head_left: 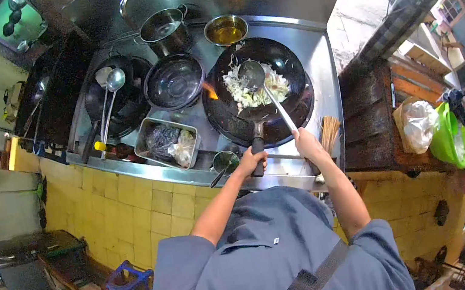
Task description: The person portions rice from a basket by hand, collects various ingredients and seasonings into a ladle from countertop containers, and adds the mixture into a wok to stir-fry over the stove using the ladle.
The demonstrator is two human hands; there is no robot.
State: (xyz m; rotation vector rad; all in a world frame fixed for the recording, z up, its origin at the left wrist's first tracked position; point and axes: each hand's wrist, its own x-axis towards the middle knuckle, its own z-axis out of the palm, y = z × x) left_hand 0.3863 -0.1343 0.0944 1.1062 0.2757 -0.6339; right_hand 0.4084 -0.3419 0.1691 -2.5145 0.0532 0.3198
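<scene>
A black wok [286, 62] sits tilted over the burner, with a flame [210, 91] licking up at its left side. My left hand [252, 162] is closed around the wok's dark handle [258, 144]. In my right hand [308, 143] is the long pale handle of a ladle [251, 73]. The ladle's bowl rests among pale, shredded food [249, 98], which looks like chopped vegetables, inside the wok. Beneath the wok, the wide dark burner ring [229, 127] shows in part.
Behind the wok stand a steel bowl of yellowish liquid [227, 30] and a steel pot [164, 32]. Left are a dark bowl [174, 82], a second wok with a ladle [116, 79], and a tray of bagged items [168, 143]. A bamboo brush [329, 129] lies right; a green basket [451, 136] is farther right.
</scene>
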